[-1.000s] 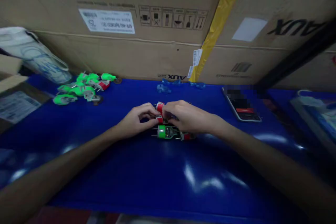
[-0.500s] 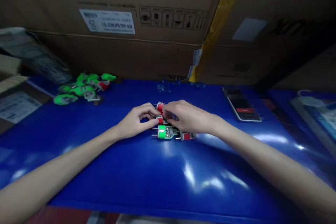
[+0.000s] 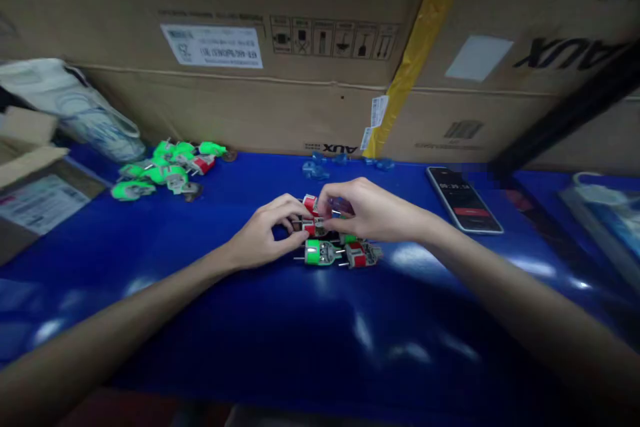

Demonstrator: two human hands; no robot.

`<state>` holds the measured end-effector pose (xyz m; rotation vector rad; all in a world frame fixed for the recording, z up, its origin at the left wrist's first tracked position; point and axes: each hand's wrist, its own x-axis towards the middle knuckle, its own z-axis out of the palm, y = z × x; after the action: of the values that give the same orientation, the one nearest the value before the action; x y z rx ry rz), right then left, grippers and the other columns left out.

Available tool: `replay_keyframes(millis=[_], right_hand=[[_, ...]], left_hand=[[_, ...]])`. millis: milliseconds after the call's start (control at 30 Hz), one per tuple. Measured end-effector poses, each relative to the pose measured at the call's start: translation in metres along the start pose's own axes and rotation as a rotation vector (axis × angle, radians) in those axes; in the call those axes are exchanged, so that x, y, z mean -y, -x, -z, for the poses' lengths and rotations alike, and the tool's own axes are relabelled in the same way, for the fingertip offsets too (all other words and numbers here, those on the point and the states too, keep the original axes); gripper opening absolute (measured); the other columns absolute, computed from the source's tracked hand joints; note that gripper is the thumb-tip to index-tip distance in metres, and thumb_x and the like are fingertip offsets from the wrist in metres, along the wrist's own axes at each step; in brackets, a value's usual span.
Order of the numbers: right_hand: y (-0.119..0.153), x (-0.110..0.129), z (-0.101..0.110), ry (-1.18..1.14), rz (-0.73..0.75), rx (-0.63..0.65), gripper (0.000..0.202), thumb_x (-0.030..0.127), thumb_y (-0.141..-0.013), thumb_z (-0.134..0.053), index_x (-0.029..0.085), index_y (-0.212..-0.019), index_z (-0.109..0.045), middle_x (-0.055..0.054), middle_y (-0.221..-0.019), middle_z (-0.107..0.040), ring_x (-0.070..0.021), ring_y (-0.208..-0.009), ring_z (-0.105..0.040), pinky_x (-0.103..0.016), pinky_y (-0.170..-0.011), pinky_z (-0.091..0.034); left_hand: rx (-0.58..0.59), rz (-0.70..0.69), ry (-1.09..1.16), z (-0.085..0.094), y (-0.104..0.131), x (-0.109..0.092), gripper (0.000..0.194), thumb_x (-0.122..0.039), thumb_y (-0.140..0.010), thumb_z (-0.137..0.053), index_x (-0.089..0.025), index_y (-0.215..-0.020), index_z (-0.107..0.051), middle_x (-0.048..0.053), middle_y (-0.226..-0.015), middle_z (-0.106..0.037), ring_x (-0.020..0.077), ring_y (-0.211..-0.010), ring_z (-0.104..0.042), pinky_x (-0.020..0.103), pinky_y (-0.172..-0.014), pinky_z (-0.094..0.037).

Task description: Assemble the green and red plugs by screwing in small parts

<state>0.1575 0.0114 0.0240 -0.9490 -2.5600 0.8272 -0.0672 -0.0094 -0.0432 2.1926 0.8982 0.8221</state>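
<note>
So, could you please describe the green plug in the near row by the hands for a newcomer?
On the blue table, find the plug group beside the left hand. At its near-left corner sits the green plug, prongs pointing left. Its green band distinguishes it from the red plug just rightward.

Your left fingers (image 3: 305,227) are on a red plug (image 3: 313,227) above the green plug (image 3: 319,252) on the blue worktop (image 3: 240,340). Your right hand (image 3: 375,210) curls over the same cluster, its fingertips near that red plug (what they grip is hard to tell). Another red plug (image 3: 361,255) lies just beside the green one. A pile (image 3: 167,170) of mostly green plugs sits well off to your left, and a phone (image 3: 465,200) lies to your right.
</note>
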Motion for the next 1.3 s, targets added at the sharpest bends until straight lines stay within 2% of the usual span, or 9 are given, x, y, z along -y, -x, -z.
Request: replay_keyframes(millis=[100, 267, 367, 500, 600, 833, 1200, 1300], right_hand=[[-0.001, -0.001, 0.0, -0.033, 0.01, 0.003, 0.009, 0.013, -0.08, -0.067, 0.013, -0.089, -0.065, 0.001, -0.074, -0.065, -0.0087, -0.062, -0.052, -0.021, -0.061, -0.036], [-0.001, -0.001, 0.0, -0.077, 0.01, 0.019, 0.009, 0.013, -0.08, -0.067, 0.013, -0.088, -0.065, 0.002, -0.072, -0.064, -0.008, -0.062, -0.051, -0.02, -0.061, -0.036], [0.0, 0.0, 0.001, -0.094, -0.017, 0.02, 0.008, 0.014, -0.081, -0.067, 0.012, -0.088, -0.065, 0.002, -0.072, -0.063, -0.0082, -0.062, -0.051, -0.021, -0.061, -0.036], [0.0, -0.001, 0.003, -0.117, -0.04, 0.021, 0.01, 0.018, -0.082, -0.067, 0.013, -0.089, -0.065, -0.001, -0.078, -0.065, -0.0094, -0.067, -0.052, -0.022, -0.063, -0.037], [-0.001, -0.002, 0.003, -0.166, -0.014, 0.025, 0.011, 0.02, -0.082, -0.067, 0.013, -0.09, -0.064, 0.0, -0.079, -0.065, -0.0096, -0.067, -0.052, -0.022, -0.062, -0.038], [-0.001, -0.004, 0.001, -0.249, -0.003, 0.045, 0.011, 0.019, -0.08, -0.069, 0.012, -0.087, -0.064, 0.001, -0.074, -0.062, -0.0081, -0.063, -0.048, -0.021, -0.06, -0.038], [-0.003, -0.002, -0.001, -0.325, -0.028, 0.108, 0.017, 0.029, -0.086, -0.063, 0.012, -0.086, -0.063, 0.001, -0.073, -0.058, -0.0093, -0.065, -0.047, -0.023, -0.061, -0.037], [-0.003, -0.002, -0.001, -0.332, -0.01, 0.137, 0.013, 0.025, -0.084, -0.064, 0.012, -0.087, -0.062, 0.001, -0.074, -0.058, -0.0095, -0.066, -0.048, -0.022, -0.061, -0.038]], left_hand=[[-0.049, -0.036, -0.108, -0.001, 0.001, -0.003, 0.018, -0.022, -0.091, -0.06, -0.018, -0.108, -0.064, 0.005, -0.106, -0.059, 0.0118, -0.085, -0.059, 0.024, -0.077, -0.051], [-0.05, -0.057, -0.152, -0.004, 0.003, -0.003, 0.015, -0.022, -0.094, -0.057, -0.018, -0.107, -0.064, 0.004, -0.102, -0.059, 0.0115, -0.083, -0.06, 0.024, -0.076, -0.051], [-0.054, -0.091, -0.213, -0.004, 0.003, -0.002, 0.016, -0.021, -0.095, -0.055, -0.018, -0.109, -0.062, 0.005, -0.104, -0.06, 0.0136, -0.089, -0.06, 0.026, -0.08, -0.051], [-0.145, -0.176, -0.347, -0.003, 0.004, -0.002, 0.019, -0.019, -0.094, -0.054, -0.016, -0.111, -0.062, 0.008, -0.105, -0.061, 0.0176, -0.097, -0.06, 0.031, -0.086, -0.051], [-0.219, -0.256, -0.399, -0.002, 0.004, -0.004, 0.018, -0.02, -0.092, -0.058, -0.016, -0.109, -0.062, 0.008, -0.102, -0.062, 0.0175, -0.094, -0.06, 0.031, -0.083, -0.052], [-0.231, -0.438, -0.429, -0.002, 0.004, -0.007, 0.014, -0.016, -0.09, -0.065, -0.017, -0.104, -0.063, 0.005, -0.092, -0.065, 0.0134, -0.084, -0.06, 0.026, -0.077, -0.052], [-0.214, -0.514, -0.451, 0.0, 0.005, -0.011, 0.009, -0.012, -0.091, -0.062, -0.017, -0.097, -0.064, 0.004, -0.084, -0.067, 0.0128, -0.075, -0.058, 0.025, -0.07, -0.049], [-0.21, -0.51, -0.45, -0.001, 0.005, -0.012, 0.009, -0.013, -0.091, -0.061, -0.018, -0.098, -0.065, 0.003, -0.084, -0.067, 0.0129, -0.074, -0.059, 0.025, -0.07, -0.049]])
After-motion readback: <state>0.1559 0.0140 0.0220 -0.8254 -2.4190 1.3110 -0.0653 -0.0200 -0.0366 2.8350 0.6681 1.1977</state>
